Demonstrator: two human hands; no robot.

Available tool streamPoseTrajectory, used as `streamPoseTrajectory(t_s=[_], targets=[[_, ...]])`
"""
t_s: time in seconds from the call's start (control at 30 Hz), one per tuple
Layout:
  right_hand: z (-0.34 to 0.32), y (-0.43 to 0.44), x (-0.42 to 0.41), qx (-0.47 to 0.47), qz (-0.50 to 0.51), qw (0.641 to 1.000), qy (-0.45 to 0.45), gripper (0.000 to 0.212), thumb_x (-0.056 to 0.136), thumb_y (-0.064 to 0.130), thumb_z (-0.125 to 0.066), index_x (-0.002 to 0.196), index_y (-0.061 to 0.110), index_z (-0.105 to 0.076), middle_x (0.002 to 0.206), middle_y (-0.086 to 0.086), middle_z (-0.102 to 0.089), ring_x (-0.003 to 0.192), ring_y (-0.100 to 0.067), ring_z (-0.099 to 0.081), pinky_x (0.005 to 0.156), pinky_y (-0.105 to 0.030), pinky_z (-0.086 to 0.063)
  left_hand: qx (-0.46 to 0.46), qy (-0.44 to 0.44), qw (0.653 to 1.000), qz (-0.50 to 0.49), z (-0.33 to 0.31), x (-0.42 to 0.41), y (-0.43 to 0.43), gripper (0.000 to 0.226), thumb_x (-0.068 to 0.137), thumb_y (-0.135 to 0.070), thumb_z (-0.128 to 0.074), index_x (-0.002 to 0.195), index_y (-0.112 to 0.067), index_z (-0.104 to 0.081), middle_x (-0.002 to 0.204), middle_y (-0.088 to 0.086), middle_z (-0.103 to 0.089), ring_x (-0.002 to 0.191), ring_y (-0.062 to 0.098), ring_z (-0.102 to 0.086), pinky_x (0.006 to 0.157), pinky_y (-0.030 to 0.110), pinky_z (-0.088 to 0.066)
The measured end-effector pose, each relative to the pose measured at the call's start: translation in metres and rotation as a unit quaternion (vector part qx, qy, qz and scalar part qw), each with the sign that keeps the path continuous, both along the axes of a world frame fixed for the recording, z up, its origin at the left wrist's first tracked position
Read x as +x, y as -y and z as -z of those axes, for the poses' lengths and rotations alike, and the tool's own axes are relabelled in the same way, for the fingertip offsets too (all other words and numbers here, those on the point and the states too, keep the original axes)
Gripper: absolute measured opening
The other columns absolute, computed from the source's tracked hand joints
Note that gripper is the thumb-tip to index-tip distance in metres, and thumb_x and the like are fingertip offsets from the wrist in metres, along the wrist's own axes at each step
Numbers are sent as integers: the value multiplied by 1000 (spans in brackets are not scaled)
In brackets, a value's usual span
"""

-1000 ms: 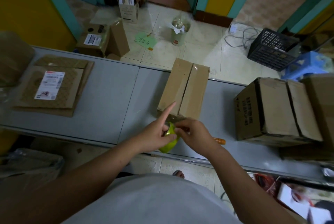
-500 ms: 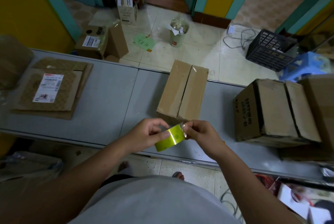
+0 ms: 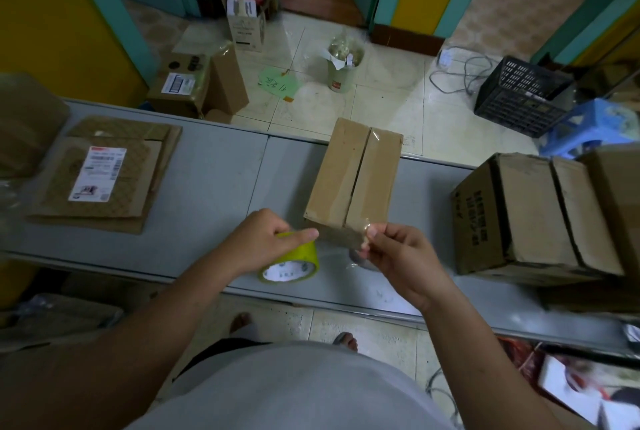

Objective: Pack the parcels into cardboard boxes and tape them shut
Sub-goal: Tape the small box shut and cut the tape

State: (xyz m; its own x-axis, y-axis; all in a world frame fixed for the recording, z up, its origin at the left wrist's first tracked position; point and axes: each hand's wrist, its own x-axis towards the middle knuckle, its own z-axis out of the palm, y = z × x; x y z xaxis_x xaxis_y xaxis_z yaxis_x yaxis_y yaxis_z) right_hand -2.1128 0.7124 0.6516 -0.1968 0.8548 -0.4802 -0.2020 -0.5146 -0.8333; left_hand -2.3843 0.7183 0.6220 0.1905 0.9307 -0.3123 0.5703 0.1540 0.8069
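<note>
flat cardboard (image 3: 104, 176): a stack of folded sheets at the left of the desk, the top one bearing a white printed label.
desk (image 3: 214, 180): grey, running across the view, with a seam line left of the centre.
left hand (image 3: 263, 239): the grip is clamped round the tape roll from above, thumb stretched along its top.
tape roll (image 3: 294, 263): yellow-green, with a white printed core, held over the near edge of the desk, just in front of the cardboard box.
tape strip (image 3: 341, 239): clear, drawn taut from the roll to the right hand, close to the box's near end; contact cannot be told.
cardboard box (image 3: 353, 176): mid-desk, both flaps down, glossy tape along the centre seam.
right hand (image 3: 398, 256): the grip is pinched together on the strip's free end, between thumb and fingertips.
large box (image 3: 530, 214): closed, on the desk's right, well apart from the hands.
black crate (image 3: 519, 93): on the tiled floor beyond the desk.
</note>
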Motion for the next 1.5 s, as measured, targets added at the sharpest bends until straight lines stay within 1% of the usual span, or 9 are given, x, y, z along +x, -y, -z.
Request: streamPoseTrajectory(t_s=[0.1,0.27,0.33,0.47,0.57,0.77,1.2,1.37,1.5], targets=[[-11,-3,15,-16,44,998,-43,14,100,-2,-54,92,-5,-65,75,-13,-60,73,-20,-60,73,-26,-61,-5,91,996,16,1,-20,-5,75,72,-89,-67,53,-20,-44,54,1,-27,50,15,-29,56,35,-24],[-13,-7,39,-22,54,998,-26,17,101,0,-56,89,-3,-68,74,-13,-60,75,-21,-62,80,-31,-60,35,64,997,24,2,-52,-15,67,76,-76,-75,53,-21,-45,54,-3,-28,49,12,-34,54,31,-26],[-4,-8,38,-46,83,995,-30,17,101,-2,-56,88,-4,-67,73,-14,-59,73,-22,-61,78,-32,-61,51,24,998,39,2,-48,-27,60,78,-68,-73,54,-20,-47,53,-5,-31,49,9,-37,54,29,-28],[22,-6,37,-82,139,987,-11,16,96,2,-67,80,0,-69,70,-13,-56,69,-24,-59,70,-30,-58,65,-70,992,79,5,-43,-58,65,79,-72,-68,58,-13,-51,55,-2,-35,52,15,-43,58,33,-33],[34,-1,39,-66,162,984,14,10,94,5,-70,94,-5,-69,71,-13,-61,69,-21,-60,70,-28,-58,60,-119,986,99,6,-47,-75,62,79,-72,-69,55,-19,-44,55,-2,-30,50,15,-37,58,35,-30],[38,2,30,-50,180,982,38,12,97,4,-69,86,0,-69,69,-12,-63,65,-19,-62,70,-28,-58,79,-224,965,115,4,-41,-92,62,81,-72,-65,58,-21,-39,58,-1,-30,52,17,-35,58,33,-26],[67,0,37,-91,181,977,61,10,94,3,-71,86,-2,-70,73,-14,-63,70,-23,-62,64,-26,-58,-5,-171,975,141,36,-40,-104,65,74,-72,-72,54,-21,-36,55,0,-26,48,15,-34,57,35,-26],[83,-2,37,-113,180,975,71,8,94,4,-72,89,-2,-75,83,-18,-69,78,-24,-64,74,-32,-57,-14,-150,980,133,47,-37,-104,59,84,-60,-79,53,-21,-48,52,-2,-35,49,13,-40,56,31,-30],[81,-9,35,-180,166,969,16,12,95,4,-72,98,-8,-72,81,-18,-66,72,-22,-62,74,-32,-56,-27,-147,980,133,53,-34,-103,56,83,-62,-77,57,-18,-56,55,-3,-41,54,12,-45,59,30,-32]])
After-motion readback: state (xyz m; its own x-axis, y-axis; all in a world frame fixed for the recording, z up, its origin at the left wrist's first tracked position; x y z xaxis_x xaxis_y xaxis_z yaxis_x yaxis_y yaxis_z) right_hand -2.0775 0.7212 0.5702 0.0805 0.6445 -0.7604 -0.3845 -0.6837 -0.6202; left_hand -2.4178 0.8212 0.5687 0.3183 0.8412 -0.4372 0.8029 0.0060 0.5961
